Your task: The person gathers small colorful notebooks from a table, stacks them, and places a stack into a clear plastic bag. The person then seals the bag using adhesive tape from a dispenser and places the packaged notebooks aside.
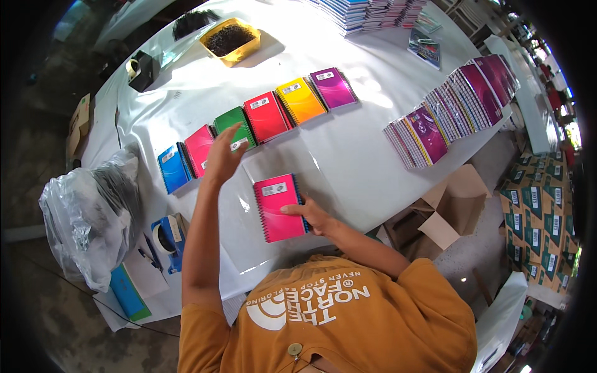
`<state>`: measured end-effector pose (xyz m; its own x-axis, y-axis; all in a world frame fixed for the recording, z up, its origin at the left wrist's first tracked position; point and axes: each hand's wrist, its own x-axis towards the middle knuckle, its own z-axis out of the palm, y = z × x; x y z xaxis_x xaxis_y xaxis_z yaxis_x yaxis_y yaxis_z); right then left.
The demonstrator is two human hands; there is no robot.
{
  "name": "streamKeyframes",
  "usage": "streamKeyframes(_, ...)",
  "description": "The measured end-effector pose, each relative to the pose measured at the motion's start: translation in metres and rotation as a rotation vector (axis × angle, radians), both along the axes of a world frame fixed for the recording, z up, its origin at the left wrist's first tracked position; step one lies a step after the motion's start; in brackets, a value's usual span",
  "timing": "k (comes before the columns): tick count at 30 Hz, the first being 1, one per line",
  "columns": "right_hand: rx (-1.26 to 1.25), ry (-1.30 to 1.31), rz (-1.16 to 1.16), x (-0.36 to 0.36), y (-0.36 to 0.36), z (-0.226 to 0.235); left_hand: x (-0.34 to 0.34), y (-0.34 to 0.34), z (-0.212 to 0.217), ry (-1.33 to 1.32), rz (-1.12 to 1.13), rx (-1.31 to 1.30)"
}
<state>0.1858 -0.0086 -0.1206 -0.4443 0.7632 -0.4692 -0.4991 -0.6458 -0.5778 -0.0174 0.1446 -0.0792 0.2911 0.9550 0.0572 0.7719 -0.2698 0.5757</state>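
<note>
My right hand (311,214) grips a pink spiral notebook (278,214) at its right edge, thumb on the cover; a blue notebook (297,189) shows beneath it. Over the green notebook (229,119) my left hand (222,156) reaches with fingers apart and nothing in them; whether it touches the cover I cannot tell. The green one stands in a slanting row with a blue notebook (174,169), another pink notebook (198,149), a red notebook (267,117), a yellow notebook (301,98) and a purple notebook (334,88). Each has a white label.
Stacked purple notebooks (429,133) lie along the table's right side, more stacks (354,15) at the back. A yellow tub (247,55) holds black coils. At left are a plastic bag (87,217) and a blue tape dispenser (169,239). An open carton (451,208) stands beside the table.
</note>
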Motion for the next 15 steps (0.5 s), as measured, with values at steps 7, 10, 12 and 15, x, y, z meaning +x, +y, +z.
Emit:
streamKeyframes(7, -0.054, -0.003, -0.148, 0.031, -0.001, -0.003, 0.062, 0.025, -0.046, 0.159, -0.176, 0.151)
streamKeyframes(10, 0.004, 0.014, -0.196, 0.034, -0.002, -0.009, 0.07, 0.014, -0.041, 0.091, -0.156, 0.107)
streamKeyframes(12, 0.008, 0.01, -0.247, 0.038, -0.003, -0.012, 0.075, -0.008, -0.014, -0.114, -0.03, -0.131)
streamKeyframes(15, 0.003, 0.071, -0.306, 0.037, -0.003, -0.017, 0.07, -0.054, -0.014, -0.29, 0.068, -0.559)
